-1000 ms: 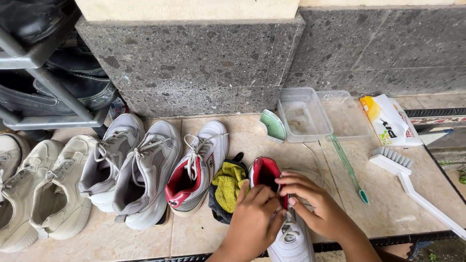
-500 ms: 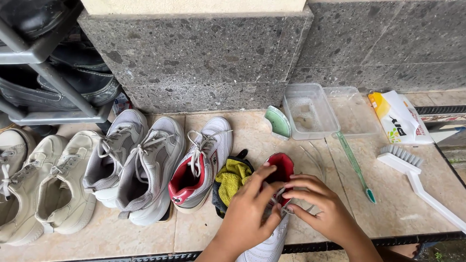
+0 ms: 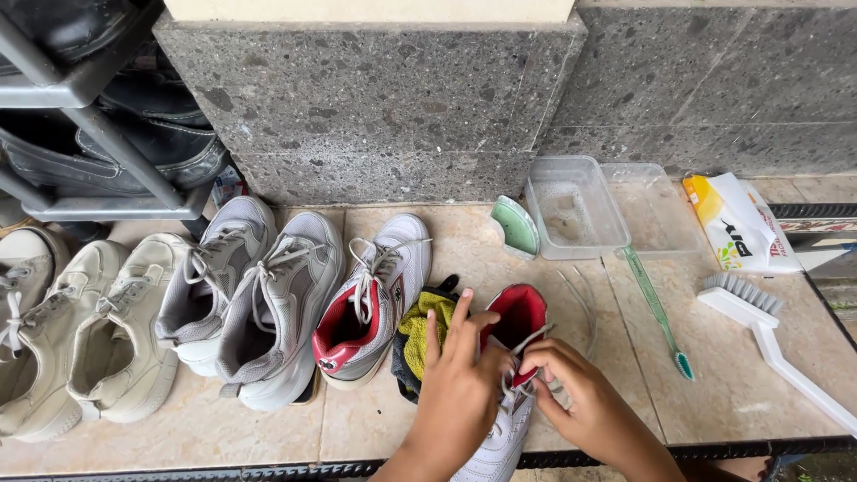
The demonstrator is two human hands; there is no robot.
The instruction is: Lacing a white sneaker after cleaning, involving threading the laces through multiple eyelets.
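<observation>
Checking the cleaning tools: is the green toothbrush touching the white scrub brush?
Apart. The head view shows bare tile between the green toothbrush and the white scrub brush.

Rough speckled stone wall (image 3: 375, 98), glossy beige floor tiles (image 3: 464, 241), clear plastic tub (image 3: 573, 207), yellow cloth (image 3: 420, 332).

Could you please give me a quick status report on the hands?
Left hand and right hand on white shoe, pinching its lace. Yellow cloth alongside.

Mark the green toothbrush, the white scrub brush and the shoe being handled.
Green toothbrush (image 3: 654, 308), head view, mid-handle.
White scrub brush (image 3: 743, 302), head view, bristle head.
Red-lined white shoe (image 3: 520, 314), head view, red inner lining.
</observation>
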